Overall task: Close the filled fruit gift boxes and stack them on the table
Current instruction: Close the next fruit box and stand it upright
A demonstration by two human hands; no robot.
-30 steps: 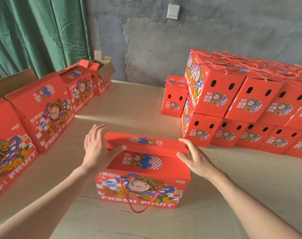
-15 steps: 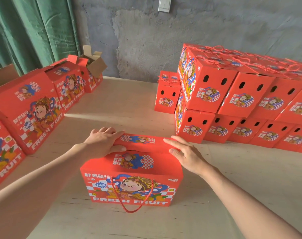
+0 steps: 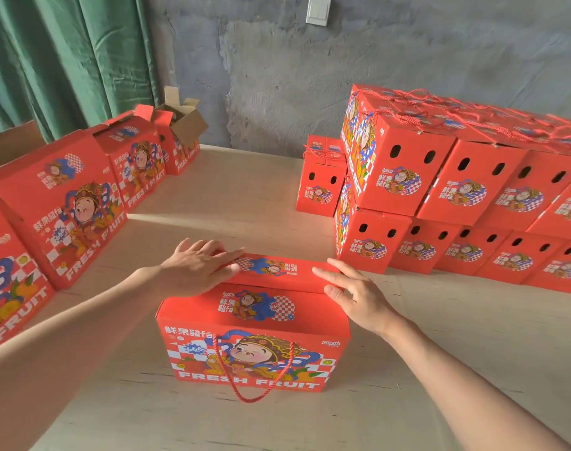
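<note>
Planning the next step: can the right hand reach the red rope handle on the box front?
Probably yes: the right hand presses the top flap, and the rope handle hangs uncovered below, nothing between.

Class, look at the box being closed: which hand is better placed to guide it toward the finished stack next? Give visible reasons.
Probably the right hand: it rests on the flap at the right end of the box, nearest the stack. The left hand presses the opposite end.
</note>
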